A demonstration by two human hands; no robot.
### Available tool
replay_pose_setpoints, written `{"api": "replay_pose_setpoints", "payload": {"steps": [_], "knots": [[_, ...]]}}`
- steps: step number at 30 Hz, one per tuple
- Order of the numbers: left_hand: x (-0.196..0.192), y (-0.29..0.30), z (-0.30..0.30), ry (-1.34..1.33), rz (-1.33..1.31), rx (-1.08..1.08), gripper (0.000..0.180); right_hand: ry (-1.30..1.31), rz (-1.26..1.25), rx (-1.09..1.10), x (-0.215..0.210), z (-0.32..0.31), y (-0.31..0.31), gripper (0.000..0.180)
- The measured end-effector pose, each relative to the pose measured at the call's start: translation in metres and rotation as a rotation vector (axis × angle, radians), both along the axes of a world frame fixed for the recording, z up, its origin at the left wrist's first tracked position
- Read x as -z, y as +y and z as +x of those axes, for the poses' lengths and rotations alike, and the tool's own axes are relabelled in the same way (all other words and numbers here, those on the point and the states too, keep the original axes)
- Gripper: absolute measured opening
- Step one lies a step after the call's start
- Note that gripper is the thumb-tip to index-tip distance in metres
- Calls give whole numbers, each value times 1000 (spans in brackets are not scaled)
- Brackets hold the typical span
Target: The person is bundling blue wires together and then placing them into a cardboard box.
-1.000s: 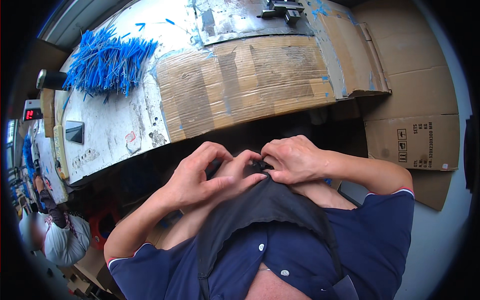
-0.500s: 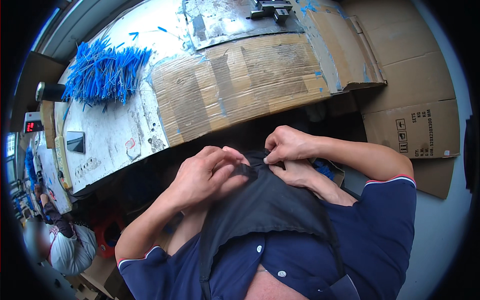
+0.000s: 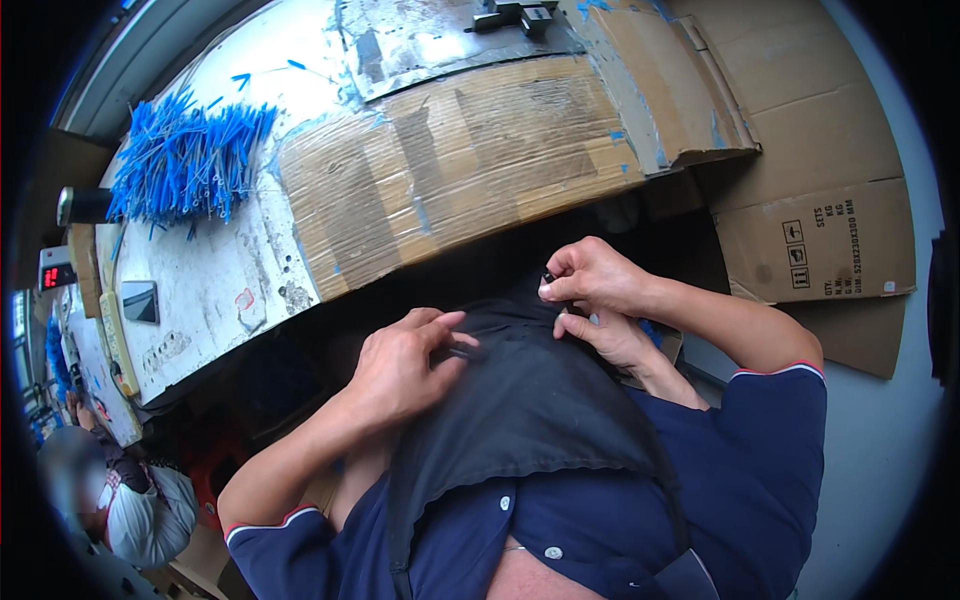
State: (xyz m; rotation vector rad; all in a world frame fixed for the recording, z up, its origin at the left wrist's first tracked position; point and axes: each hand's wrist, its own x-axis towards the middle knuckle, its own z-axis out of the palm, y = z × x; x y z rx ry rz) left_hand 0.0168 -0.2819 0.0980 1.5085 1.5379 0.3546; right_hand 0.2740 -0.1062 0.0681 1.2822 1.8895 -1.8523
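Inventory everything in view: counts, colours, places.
Scuffed workbench: 1, white, ahead
Thin pieces: many, blue, heaped on workbench
Cardboard sheet: 1, brown, workbench front
Metal plate: 1, grey, beyond sheet
Metal fixture: 1, dark, on plate
Cylinder: 1, black, beside heap
Flat rectangular object: 1, dark, workbench left
Cardboard carton: 1, brown, right
Co-worker: 1, white top, lower left
Cloth apron: 1, black, worn
Left hand: 1, bare, at apron
Right hand: 1, bare, pinching black piece

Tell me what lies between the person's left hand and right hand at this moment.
In the head view, black apron cloth lies between the left hand and the right hand.
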Motion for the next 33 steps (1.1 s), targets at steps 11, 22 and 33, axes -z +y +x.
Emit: {"api": "replay_pose_setpoints", "payload": {"steps": [11, 22, 33], "knots": [[28, -23, -2, -42, 118, -394, 17, 41, -265, 222, 18, 12, 6, 21], [87, 15, 41, 251, 425, -156, 15, 88, -293, 242, 46, -8, -29, 14], [110, 17, 45, 81, 482, -143, 15, 171, -309, 341, 84, -5, -59, 18]]}}
